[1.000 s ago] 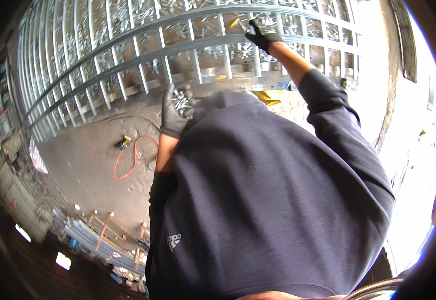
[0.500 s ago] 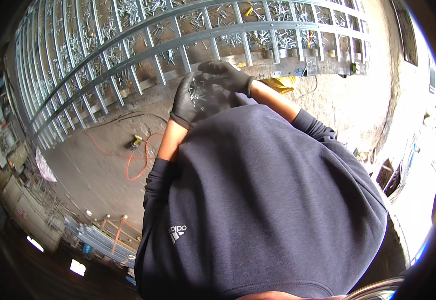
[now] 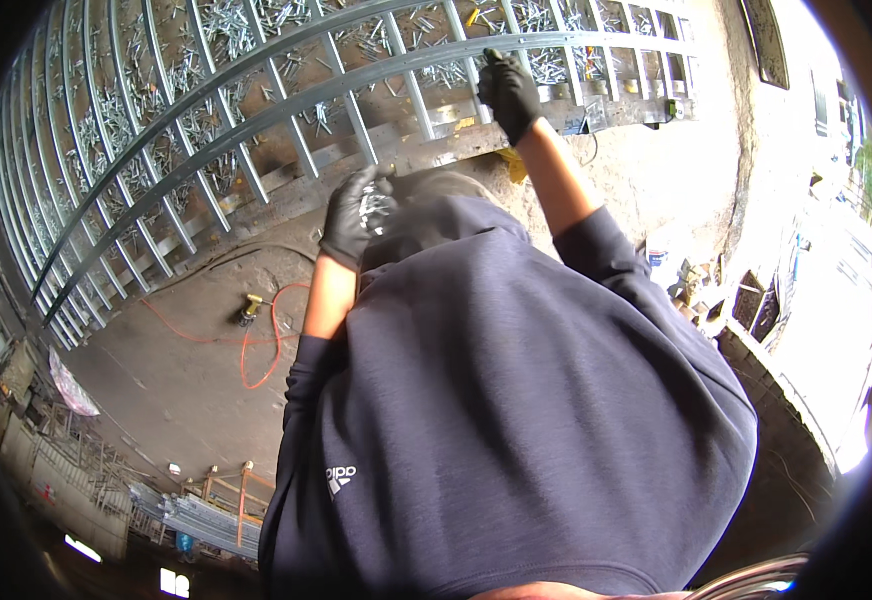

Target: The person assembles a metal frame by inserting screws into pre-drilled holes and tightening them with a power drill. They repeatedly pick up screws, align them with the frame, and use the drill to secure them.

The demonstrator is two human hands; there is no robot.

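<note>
A brown floor (image 3: 176, 400) is seen toward eight o'clock, bordered by stacked grey bars (image 3: 206, 522) at half past seven, where deep shade is broken by two small white patches of light (image 3: 175, 582). At three o'clock, pale ground (image 3: 806, 310) is washed out by strong daylight; a dark panel (image 3: 764, 42) is seen near two, greenery (image 3: 868, 178) just below it.

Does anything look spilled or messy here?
Yes: small metal pieces lie scattered every which way beneath the metal frame, as if spilled, though they might be left there on purpose. An orange hose or cord also loops loosely across the floor, which looks untidy.
</note>
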